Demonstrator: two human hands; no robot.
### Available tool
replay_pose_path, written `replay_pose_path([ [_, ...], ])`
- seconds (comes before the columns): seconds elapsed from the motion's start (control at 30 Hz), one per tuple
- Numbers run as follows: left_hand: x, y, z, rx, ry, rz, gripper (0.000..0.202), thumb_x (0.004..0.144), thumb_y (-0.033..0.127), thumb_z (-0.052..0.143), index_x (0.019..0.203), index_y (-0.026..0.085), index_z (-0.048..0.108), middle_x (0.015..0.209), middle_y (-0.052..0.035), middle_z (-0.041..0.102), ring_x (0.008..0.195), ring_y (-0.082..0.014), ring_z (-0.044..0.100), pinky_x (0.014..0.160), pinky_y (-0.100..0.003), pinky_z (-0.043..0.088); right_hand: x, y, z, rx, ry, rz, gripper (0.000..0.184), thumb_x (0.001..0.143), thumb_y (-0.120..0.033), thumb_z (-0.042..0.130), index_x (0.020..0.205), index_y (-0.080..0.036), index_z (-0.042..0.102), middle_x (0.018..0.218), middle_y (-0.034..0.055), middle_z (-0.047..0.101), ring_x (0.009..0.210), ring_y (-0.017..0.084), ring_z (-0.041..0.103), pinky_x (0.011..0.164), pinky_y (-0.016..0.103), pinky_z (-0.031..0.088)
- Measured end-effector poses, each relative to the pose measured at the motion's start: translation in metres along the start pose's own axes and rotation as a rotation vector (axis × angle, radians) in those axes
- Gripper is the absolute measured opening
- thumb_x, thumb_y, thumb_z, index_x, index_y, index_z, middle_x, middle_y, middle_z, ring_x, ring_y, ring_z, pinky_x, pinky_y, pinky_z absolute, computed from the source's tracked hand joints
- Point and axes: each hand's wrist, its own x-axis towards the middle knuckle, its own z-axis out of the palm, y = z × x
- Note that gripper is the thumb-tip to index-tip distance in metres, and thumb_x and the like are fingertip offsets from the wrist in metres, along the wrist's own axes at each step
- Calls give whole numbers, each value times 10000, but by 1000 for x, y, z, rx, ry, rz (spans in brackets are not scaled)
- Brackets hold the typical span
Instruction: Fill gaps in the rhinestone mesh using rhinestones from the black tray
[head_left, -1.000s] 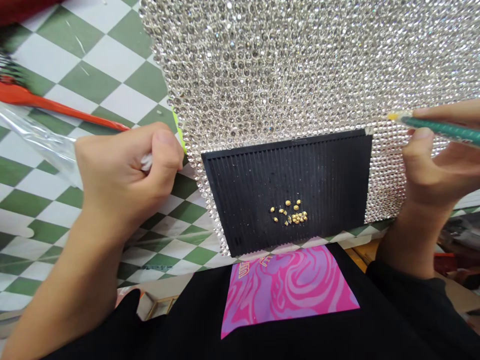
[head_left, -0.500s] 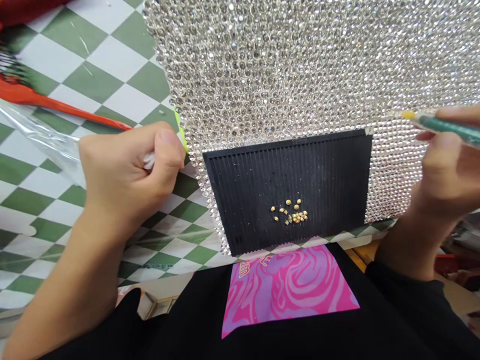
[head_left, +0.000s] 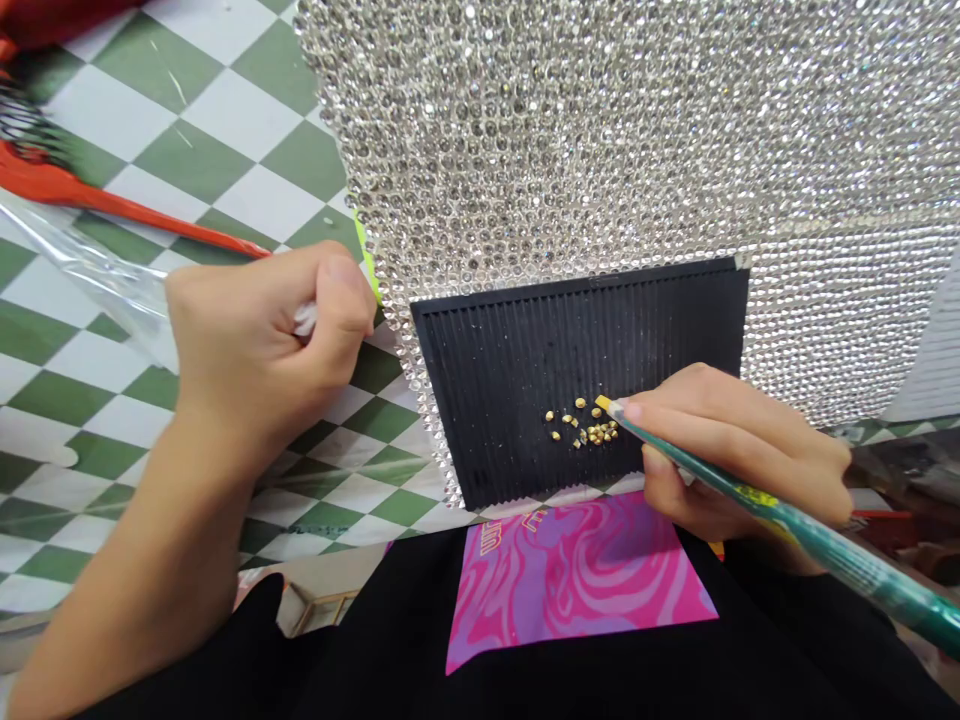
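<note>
My right hand [head_left: 735, 455] pinches a green pencil [head_left: 795, 530] with a yellow tip. The tip is over the black ridged tray [head_left: 495, 390], at the edge of several small gold rhinestones [head_left: 598, 433]; I cannot tell if it touches one. My left hand [head_left: 274, 330] is closed in a fist at the tray's left, with a bit of something white [head_left: 305, 319] showing between thumb and fingers. The tray lies on a sheet covered in rows of silver rhinestones [head_left: 562, 150], which reaches past it at the back and right.
On the green-and-white checkered tablecloth [head_left: 240, 115] at the left lies a red long-handled tool [head_left: 165, 222], with clear plastic film [head_left: 97, 285] below it. A bright yellow-green edge [head_left: 366, 255] peeks from under the rhinestone sheet. The table's front edge is close to my body.
My right hand has come left and towards me with the pencil, from above the sheet's right side to the gold rhinestones on the tray. My left hand stays closed in nearly the same place.
</note>
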Motion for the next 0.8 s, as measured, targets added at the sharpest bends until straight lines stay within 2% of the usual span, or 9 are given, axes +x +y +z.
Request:
replay_pose_path([
  [0.1, 0, 0, 0, 7, 0, -6, 438, 931, 311, 425, 528, 147, 466, 436, 71, 328, 415, 21, 290, 468, -165, 187, -2, -1, 1, 45, 6, 14, 247, 748, 43, 628, 981, -38, 646, 816, 105, 669, 749, 162, 631, 614, 331, 527],
  [0.27, 0, 1, 1, 5, 1, -9, 424, 928, 293, 428, 532, 148, 470, 441, 74, 333, 417, 20, 273, 470, -166, 190, -3, -1, 1, 44, 8, 37, 240, 756, 29, 613, 977, -58, 645, 796, 87, 654, 731, 155, 616, 595, 327, 513],
  [0.53, -1, 3, 0, 13, -7, -15, 429, 934, 304, 420, 535, 151, 462, 448, 75, 357, 424, 20, 286, 480, -171, 203, -9, 5, 9, 18, 140, -17, 190, 741, 1, 596, 911, -57, 658, 754, 85, 652, 662, 152, 610, 547, 321, 489],
  [0.7, -1, 4, 0, 29, -2, -22, 436, 938, 313, 408, 536, 155, 464, 455, 75, 372, 431, 16, 306, 488, -174, 215, -6, 4, 5, 26, 48, -22, 209, 753, 7, 587, 921, -96, 655, 791, 90, 668, 708, 163, 631, 565, 329, 519],
  [0.8, 0, 3, 0, 3, 14, -14, 427, 920, 304, 428, 520, 159, 463, 438, 74, 363, 416, 12, 287, 467, -188, 206, -4, 5, 3, 38, 42, -86, 195, 729, 25, 607, 892, -62, 670, 778, 116, 671, 696, 173, 629, 546, 326, 515],
])
